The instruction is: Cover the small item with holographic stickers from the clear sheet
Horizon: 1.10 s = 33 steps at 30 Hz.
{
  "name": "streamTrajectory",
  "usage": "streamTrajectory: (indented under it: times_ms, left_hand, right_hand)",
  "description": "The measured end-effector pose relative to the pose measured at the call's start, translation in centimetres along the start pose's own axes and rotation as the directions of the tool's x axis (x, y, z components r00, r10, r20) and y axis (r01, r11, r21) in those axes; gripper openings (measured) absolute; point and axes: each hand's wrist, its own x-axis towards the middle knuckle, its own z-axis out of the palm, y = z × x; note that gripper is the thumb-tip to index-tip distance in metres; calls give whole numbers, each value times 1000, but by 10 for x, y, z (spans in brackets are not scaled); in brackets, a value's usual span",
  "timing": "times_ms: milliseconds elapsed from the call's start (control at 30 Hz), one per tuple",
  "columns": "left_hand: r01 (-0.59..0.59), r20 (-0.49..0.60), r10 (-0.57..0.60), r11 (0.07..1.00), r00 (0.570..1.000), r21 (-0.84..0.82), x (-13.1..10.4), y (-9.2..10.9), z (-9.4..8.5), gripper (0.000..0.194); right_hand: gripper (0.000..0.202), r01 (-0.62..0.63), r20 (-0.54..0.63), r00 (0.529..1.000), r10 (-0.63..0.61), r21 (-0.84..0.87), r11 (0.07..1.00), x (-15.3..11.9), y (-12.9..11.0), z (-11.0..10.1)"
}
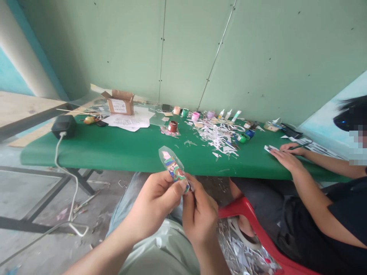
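A small colourful painted piece with a clear, see-through edge (175, 168) is held up over my lap, just in front of the green table (137, 152). My left hand (162, 194) pinches its lower part, with the thumb lying on the painted face. Close beside it, my right hand (200, 210) has its fingers closed at the lower right end of the piece, where something small and dark shows between the fingertips. I cannot make out whether that dark thing is a tool or part of the piece.
White paper scraps (219, 135), paint jars (172, 126), a cardboard box (122, 103), printed sheets (129, 120) and a black adapter (63, 126) lie on the table. At right, a person's hands (286, 156) work on paper, near a red chair (252, 214).
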Motion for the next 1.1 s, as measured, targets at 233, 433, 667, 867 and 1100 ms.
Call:
streamTrajectory:
  times_ms: [233,433,667,867,1100]
  left_hand:
    - [25,33,-29,994,999,110,-2,2,-9,33]
    - [35,48,-41,992,998,121,-1,4,-11,32]
    - [95,-30,-92,992,995,89,-2,7,-8,42]
    - [23,-67,-16,994,998,107,-4,7,-2,40]
    - [9,-89,0,996,996,92,-2,6,1,41]
  right_hand:
    - [31,22,70,997,-22,2,1000,1,4,-3]
    - [33,14,50,999,-13,-33,999,0,2,-1]
    - [32,-39,134,990,32,46,998,3,1,-3]
    - [32,-87,104,992,70,165,982,0,-4,0]
    - [29,-125,95,990,107,204,971,-2,-4,2]
